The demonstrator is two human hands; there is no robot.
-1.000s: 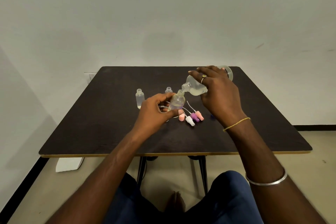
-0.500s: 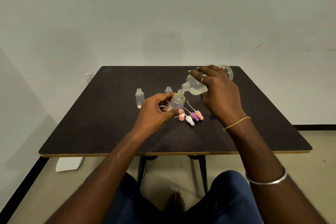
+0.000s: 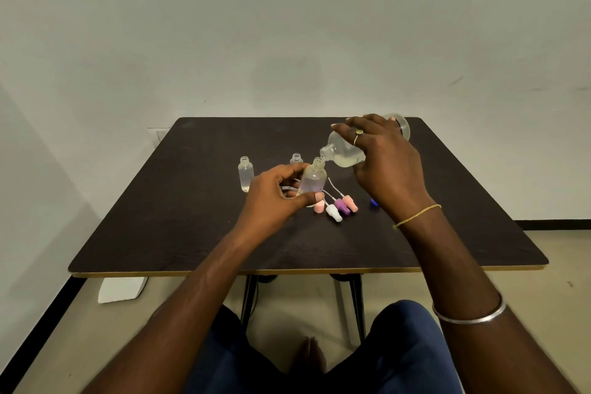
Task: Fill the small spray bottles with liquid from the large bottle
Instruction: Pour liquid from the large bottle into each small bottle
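"Fingers [image 3: 289,169] first: what were they doing?"

"My left hand [image 3: 271,198] pinched the small bottle [image 3: 314,181] round its body, thumb low, over the table [image 3: 192,233]. My right hand [image 3: 388,169] wrapped over the large bottle [image 3: 342,153], tipped so its neck met the small mouth."

"How would they handle?"

"Small bottle: light and slick, I'd judge, best held mid-body. Large bottle: heavier, sloshing."

"Any change from a moment earlier?"

"None I could see."

Finger ring [image 3: 358,132], yellow thread wristband [image 3: 415,217], silver bangle [image 3: 470,313], blue trousers [image 3: 399,352]
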